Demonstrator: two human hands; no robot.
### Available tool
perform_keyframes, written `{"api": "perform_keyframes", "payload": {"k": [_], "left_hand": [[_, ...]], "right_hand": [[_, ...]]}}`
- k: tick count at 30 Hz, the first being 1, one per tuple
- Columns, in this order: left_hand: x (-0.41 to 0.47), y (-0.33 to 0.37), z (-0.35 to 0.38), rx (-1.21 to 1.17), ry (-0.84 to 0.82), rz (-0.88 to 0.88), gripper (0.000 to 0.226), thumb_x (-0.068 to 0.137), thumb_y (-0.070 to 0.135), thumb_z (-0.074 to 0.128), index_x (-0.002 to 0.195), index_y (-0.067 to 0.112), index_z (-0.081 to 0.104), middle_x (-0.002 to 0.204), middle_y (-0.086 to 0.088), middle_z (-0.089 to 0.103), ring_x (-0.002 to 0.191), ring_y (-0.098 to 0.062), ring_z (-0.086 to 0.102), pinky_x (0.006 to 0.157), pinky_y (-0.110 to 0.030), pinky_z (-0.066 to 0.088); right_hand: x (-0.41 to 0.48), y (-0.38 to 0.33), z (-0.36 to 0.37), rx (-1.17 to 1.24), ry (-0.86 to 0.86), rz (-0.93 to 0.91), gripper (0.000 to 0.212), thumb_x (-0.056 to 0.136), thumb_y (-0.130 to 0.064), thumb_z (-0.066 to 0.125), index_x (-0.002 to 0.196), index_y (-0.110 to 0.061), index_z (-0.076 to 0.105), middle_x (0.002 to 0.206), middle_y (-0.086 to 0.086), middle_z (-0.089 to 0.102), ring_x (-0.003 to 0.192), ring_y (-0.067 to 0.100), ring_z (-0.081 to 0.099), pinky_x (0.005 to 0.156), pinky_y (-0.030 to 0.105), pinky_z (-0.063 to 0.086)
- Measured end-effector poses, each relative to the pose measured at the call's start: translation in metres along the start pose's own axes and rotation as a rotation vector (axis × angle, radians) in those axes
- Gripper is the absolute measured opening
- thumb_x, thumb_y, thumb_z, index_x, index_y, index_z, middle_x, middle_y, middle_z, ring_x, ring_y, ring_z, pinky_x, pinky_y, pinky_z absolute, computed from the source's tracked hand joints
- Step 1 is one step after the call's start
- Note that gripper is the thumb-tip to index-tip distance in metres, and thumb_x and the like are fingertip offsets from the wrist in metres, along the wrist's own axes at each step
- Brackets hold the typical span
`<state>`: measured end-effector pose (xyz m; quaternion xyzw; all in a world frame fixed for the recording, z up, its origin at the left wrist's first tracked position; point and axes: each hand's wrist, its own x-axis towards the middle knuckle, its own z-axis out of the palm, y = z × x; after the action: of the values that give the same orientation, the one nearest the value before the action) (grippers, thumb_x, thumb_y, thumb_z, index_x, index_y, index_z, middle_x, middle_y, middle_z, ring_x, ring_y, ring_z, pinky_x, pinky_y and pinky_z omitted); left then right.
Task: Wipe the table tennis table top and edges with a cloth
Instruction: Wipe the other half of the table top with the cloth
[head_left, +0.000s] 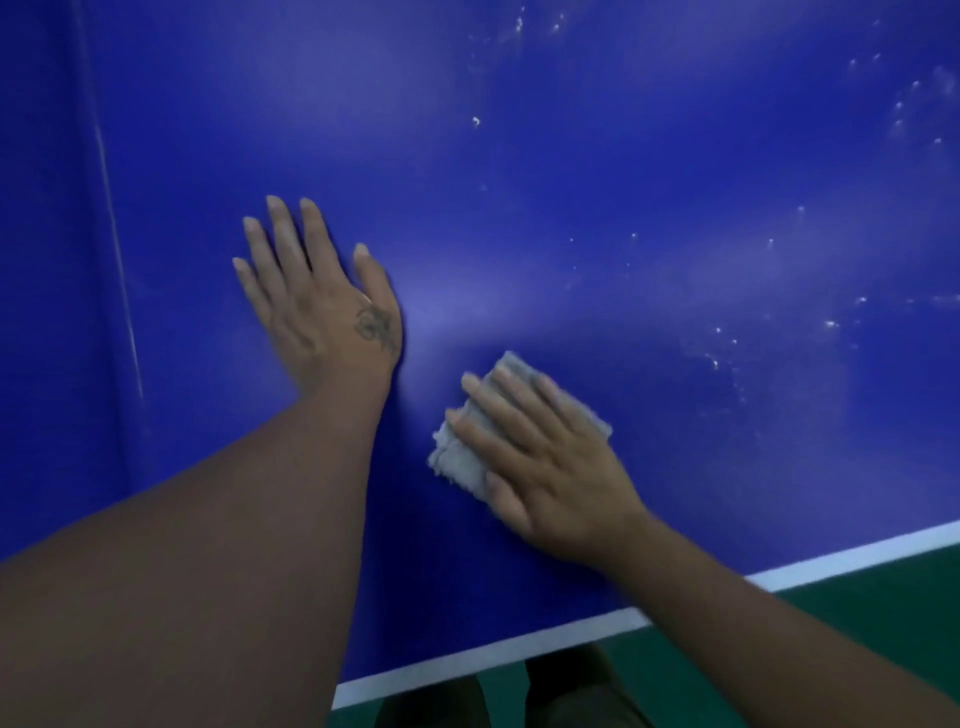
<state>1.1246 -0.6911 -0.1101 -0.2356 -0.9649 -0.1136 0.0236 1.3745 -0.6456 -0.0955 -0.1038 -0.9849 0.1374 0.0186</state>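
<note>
The cloth is a small grey one, folded into a thick pad. It lies flat on the blue table top, not far in from the near edge and a little right of the middle of the view. The right hand lies on top of it, palm down, with its fingers straight and slightly spread. It presses the cloth to the surface rather than gripping it — nothing is curled round the fabric, and the corners stick out past the fingertips and beside the thumb. The left hand sits further in and to the left, well apart from the cloth. It is also flat on the bare table, fingers stretched out and holding nothing, with a small dark tattoo on its back near the thumb. Both bare forearms reach in from the bottom of the view. To the right of the cloth and beyond it, the blue surface is dotted with white specks and faint dusty smears — thickest toward the far right. A white stripe runs along the near edge of the table, and a thinner pale line runs away across the top at the far left. Below the edge I can see green floor and the person's dark trousers.
</note>
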Motion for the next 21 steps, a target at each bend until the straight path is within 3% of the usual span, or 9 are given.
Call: {"api": "perform_keyframes", "payload": {"k": [2,7,9,13,16,18,21], "left_hand": [[0.0,0.001,0.003,0.01,0.029,-0.014,0.069,0.111,0.051,0.028,0.171,0.016,0.03,0.18,-0.008,0.02,0.168,-0.03,0.012,0.136,-0.051,0.007],[0.001,0.006,0.002,0.02,0.043,-0.019,0.065,0.113,0.048,0.03,0.17,0.015,0.033,0.179,-0.008,0.023,0.168,-0.03,0.015,0.136,-0.05,0.009],[0.001,0.007,0.002,0.02,0.046,-0.02,0.064,0.113,0.046,0.031,0.169,0.014,0.034,0.179,-0.008,0.024,0.167,-0.03,0.016,0.136,-0.05,0.01],[0.002,0.008,0.0,-0.013,0.051,-0.031,0.062,0.112,0.041,0.037,0.167,0.012,0.038,0.178,-0.01,0.027,0.167,-0.031,0.018,0.136,-0.052,0.012],[0.003,0.008,0.0,-0.037,0.05,-0.039,0.061,0.112,0.039,0.041,0.166,0.012,0.041,0.177,-0.009,0.029,0.167,-0.031,0.018,0.135,-0.053,0.013],[0.003,0.009,0.0,-0.055,0.039,-0.041,0.06,0.112,0.038,0.042,0.166,0.013,0.041,0.177,-0.009,0.029,0.167,-0.03,0.018,0.135,-0.053,0.013],[0.002,0.01,-0.001,-0.083,0.056,-0.048,0.057,0.112,0.034,0.045,0.165,0.011,0.044,0.176,-0.01,0.031,0.167,-0.031,0.02,0.135,-0.053,0.014]], "right_hand": [[0.033,0.042,-0.01,-0.055,0.048,0.069,0.059,0.109,-0.034,0.047,0.165,-0.019,0.041,0.176,0.011,0.028,0.165,0.036,0.02,0.133,0.056,0.017],[0.103,0.108,-0.034,-0.083,0.145,0.558,0.063,0.11,-0.031,0.034,0.17,-0.012,0.029,0.179,0.013,0.019,0.166,0.039,0.011,0.135,0.053,0.007],[0.102,0.09,-0.028,-0.067,0.177,0.518,0.064,0.11,-0.03,0.037,0.168,-0.006,0.029,0.178,0.016,0.02,0.166,0.041,0.012,0.134,0.056,0.01],[0.072,0.043,-0.01,0.053,0.122,0.177,0.054,0.108,-0.027,0.049,0.157,-0.004,0.048,0.175,0.011,0.029,0.166,0.031,0.02,0.132,0.059,0.02],[0.099,0.074,-0.014,-0.002,0.143,0.091,0.049,0.112,-0.031,0.047,0.154,-0.007,0.054,0.172,0.009,0.037,0.164,0.031,0.027,0.132,0.057,0.023],[0.131,0.103,-0.021,-0.065,0.21,0.26,0.051,0.114,-0.032,0.041,0.157,-0.007,0.051,0.172,0.011,0.038,0.162,0.036,0.029,0.132,0.056,0.021],[0.162,0.114,-0.031,-0.036,0.235,0.622,0.056,0.112,-0.035,0.035,0.161,-0.01,0.041,0.177,0.013,0.023,0.166,0.038,0.015,0.135,0.055,0.01]]}}
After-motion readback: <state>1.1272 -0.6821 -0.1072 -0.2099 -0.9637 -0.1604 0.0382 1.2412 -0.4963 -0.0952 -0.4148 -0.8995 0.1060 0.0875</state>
